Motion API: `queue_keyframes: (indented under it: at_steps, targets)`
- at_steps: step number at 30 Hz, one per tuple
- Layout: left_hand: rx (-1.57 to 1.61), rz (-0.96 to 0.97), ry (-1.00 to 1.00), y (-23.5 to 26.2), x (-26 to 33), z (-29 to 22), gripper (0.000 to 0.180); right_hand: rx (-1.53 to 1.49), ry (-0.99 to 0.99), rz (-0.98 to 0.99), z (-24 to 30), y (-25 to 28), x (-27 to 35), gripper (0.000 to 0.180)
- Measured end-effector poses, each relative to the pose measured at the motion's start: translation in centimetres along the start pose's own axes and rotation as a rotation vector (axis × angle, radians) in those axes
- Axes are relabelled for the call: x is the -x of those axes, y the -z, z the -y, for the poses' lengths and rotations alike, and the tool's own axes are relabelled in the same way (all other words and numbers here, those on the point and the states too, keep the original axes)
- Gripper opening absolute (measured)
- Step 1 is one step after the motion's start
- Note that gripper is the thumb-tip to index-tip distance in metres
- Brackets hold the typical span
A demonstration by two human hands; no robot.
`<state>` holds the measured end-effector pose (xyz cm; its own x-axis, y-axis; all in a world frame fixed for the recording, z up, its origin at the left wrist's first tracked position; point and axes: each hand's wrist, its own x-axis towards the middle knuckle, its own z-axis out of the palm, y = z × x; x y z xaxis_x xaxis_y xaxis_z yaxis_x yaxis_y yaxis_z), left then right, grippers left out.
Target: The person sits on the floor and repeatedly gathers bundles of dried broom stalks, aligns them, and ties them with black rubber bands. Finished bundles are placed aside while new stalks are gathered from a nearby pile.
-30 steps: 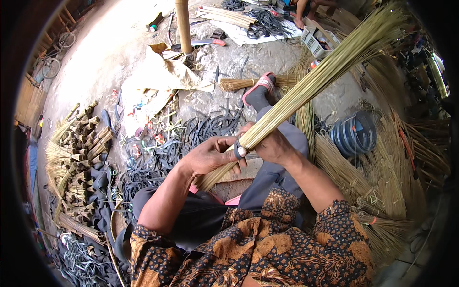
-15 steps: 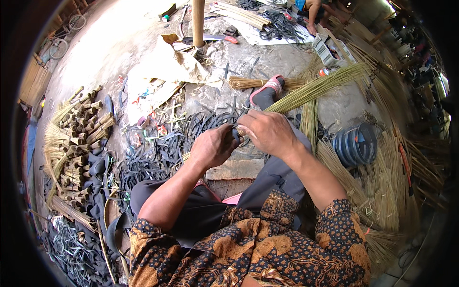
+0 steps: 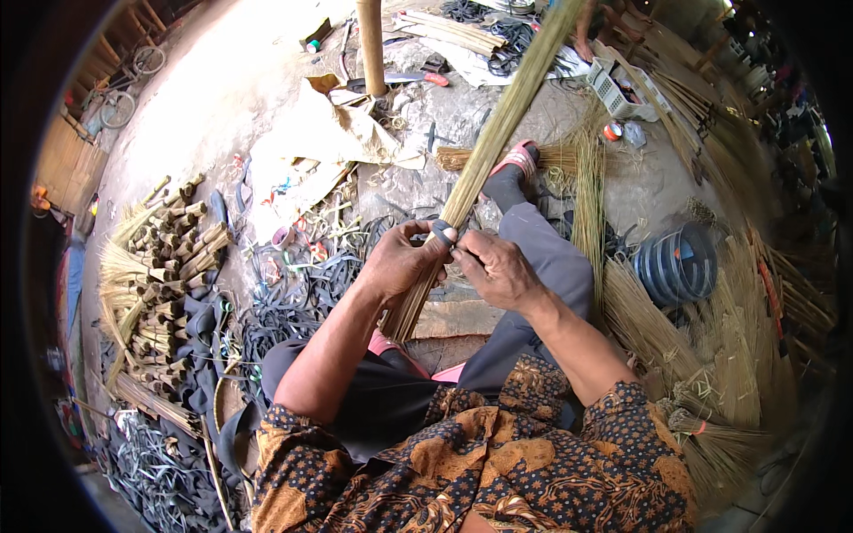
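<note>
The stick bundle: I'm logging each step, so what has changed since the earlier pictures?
The bundle has swung left, from slanting toward the upper right to a steeper slant, now reaching the picture's top edge. The right hand, over the bundle half a second ago, is now at its right side, fingertips near the dark band. The left hand still holds the bundle.

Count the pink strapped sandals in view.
2. One pink strapped sandal is on the outstretched dark-socked foot, beyond the bare right hand; the other sandal, partly hidden, is by the bent left leg in dark trousers. More could be hidden.
</note>
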<state>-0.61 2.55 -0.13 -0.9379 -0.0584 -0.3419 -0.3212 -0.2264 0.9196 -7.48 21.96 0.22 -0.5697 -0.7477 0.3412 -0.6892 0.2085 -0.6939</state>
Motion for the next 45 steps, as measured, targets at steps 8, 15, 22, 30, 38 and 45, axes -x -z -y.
queue_keyframes:
  at_steps: [8,15,22,30,38,45]
  targets:
    - [-0.076,-0.202,-0.197,-0.9,-0.3,-1.4,0.032,0.127,0.030,-0.433,0.8,-3.2,-1.8,0.020]
    - [-0.111,-0.195,-0.234,-0.8,-0.4,-0.8,0.030,0.236,-0.022,-0.471,1.7,-3.8,-2.3,0.026]
    - [-0.126,-0.057,-0.195,-0.8,0.2,-0.4,0.029,0.429,0.014,-0.432,1.1,-1.9,-2.9,0.020]
    - [0.091,-0.106,-0.511,-1.8,-0.1,-0.2,0.038,-0.220,-0.096,-0.238,0.8,-1.5,-0.3,0.043]
    - [0.263,-0.063,-0.268,-1.8,-0.6,-4.6,0.029,-0.556,-0.476,0.102,2.6,-5.4,2.9,0.028]
    - [0.632,0.275,-0.308,-3.8,-0.1,-3.8,0.027,-1.567,-0.495,0.572,2.4,-2.2,5.0,0.021]
